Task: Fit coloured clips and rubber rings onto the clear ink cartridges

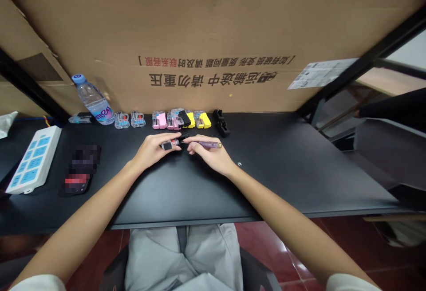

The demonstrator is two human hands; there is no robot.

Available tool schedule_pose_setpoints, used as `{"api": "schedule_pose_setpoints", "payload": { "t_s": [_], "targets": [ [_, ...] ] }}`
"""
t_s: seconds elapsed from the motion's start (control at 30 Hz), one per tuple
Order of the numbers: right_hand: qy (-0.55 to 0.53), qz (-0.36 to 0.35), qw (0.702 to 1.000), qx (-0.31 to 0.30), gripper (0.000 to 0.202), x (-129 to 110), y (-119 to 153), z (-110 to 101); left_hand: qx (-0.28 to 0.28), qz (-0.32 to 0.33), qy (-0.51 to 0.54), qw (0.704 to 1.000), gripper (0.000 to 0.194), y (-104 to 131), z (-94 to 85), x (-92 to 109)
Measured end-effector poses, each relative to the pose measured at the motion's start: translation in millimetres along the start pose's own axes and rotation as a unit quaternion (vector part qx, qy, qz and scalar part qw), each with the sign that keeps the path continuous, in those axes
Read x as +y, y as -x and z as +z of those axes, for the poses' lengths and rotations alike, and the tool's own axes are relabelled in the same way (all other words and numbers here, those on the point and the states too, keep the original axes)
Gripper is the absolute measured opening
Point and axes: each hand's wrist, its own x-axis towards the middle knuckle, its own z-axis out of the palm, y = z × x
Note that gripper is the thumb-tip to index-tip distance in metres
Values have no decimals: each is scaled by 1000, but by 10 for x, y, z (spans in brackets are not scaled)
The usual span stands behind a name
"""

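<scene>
My left hand [149,149] is closed around a small clear-and-black plastic device [170,143] with a bit of red in it, just above the black table. My right hand [213,158] pinches a slim pen-like tool [209,144] with a purplish shaft and gold end. The tool's tip points left toward the device; my fingers hide whether they touch. Behind my hands stand clear plastic devices with pink parts [159,120], a dark one [183,119] and yellow ones [203,120]. Black plastic pieces [221,123] lie to their right.
Two clear devices [122,120] stand beside a water bottle [95,100] at the back left. A white power strip [35,160] and a phone [81,169] lie at left. Cardboard [213,25] walls the back. A tiny ring-like bit [239,164] lies right of my hand.
</scene>
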Motion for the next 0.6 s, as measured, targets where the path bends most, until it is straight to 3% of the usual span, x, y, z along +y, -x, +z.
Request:
{"api": "schedule_pose_setpoints", "payload": {
  "t_s": [0.27, 0.6],
  "targets": [
    [-2, 20, 1000, 4, 27, 12, -8, 0, -16, -7, -29, 999, 44, 9, 7, -8],
    [-16, 24, 1000, -6, 31, 48, -16, 21, 2, 57, -57, 997, 43, 19, 41, -67]
  ]
}}
